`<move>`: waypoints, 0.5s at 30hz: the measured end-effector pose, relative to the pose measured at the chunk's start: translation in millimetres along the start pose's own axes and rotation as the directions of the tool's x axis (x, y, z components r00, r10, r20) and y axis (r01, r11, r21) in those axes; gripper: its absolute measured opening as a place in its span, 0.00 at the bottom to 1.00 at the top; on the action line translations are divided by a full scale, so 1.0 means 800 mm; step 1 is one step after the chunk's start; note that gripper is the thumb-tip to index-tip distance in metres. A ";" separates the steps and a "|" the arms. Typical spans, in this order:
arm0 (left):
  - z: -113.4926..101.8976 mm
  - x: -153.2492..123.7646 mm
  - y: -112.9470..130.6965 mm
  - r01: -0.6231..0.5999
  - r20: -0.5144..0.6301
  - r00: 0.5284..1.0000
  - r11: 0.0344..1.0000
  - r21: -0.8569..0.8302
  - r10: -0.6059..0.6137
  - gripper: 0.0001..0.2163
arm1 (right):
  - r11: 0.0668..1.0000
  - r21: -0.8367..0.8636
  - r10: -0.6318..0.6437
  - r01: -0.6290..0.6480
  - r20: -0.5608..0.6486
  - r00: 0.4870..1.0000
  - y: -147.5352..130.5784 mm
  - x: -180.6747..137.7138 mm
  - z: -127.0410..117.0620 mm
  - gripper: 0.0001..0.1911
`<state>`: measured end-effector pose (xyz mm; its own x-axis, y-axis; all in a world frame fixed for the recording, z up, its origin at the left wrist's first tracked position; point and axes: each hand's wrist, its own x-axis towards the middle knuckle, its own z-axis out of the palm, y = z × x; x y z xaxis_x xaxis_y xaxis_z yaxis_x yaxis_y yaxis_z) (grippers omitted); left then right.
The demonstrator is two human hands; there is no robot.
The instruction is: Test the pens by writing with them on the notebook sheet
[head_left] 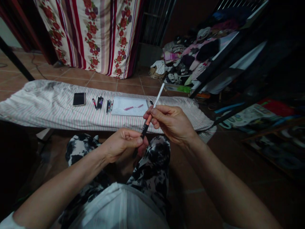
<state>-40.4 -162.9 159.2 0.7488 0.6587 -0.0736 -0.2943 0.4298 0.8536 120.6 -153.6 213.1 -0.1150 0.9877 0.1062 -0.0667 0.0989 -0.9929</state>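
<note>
My left hand (127, 141) is closed around the lower, black part of a pen (145, 128), with thumb and fingers pinching it above my knees. The pen is tilted, its top leaning up and to the right. My right hand (172, 123) pinches it higher up, near an orange section. From there a long, thin white rod (159, 94) sticks out past my fingers; whether it is joined to the pen or separate is hidden. Behind my hands lies a spiral notebook (118, 108) with pink pen parts (129, 108) on its page.
A striped cloth (59, 116) covers the low bench before me. On it lie a phone (79, 99), several dark pens (99, 103) and more pens (109, 106). A floral curtain (95, 35) hangs behind. Heaped clothes (190, 55) and a dark slanting bar (216, 71) are on the right.
</note>
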 end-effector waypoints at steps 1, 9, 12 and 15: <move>0.001 0.000 0.000 -0.011 -0.038 0.999 1.000 0.027 0.012 0.11 | 1.000 -0.010 -0.010 0.010 -0.006 1.000 0.002 0.001 -0.001 0.11; -0.001 0.005 0.000 -0.019 -0.041 0.999 0.998 0.061 0.021 0.12 | 0.999 -0.023 -0.044 0.044 -0.014 0.999 0.004 0.005 -0.004 0.10; -0.003 0.008 -0.002 -0.018 0.002 1.000 1.000 -0.002 0.018 0.12 | 1.000 -0.016 -0.014 0.015 0.032 0.999 0.000 0.007 -0.007 0.10; -0.007 0.009 -0.006 -0.014 0.027 1.000 0.998 -0.053 0.015 0.11 | 1.000 -0.006 0.011 -0.011 0.054 0.998 -0.003 0.009 -0.009 0.11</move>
<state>-36.8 -156.5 151.8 0.7597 0.6486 -0.0467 -0.3359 0.4530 0.8258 127.0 -146.1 215.8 -0.1694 0.9807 0.0977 -0.0593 0.0888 -0.9943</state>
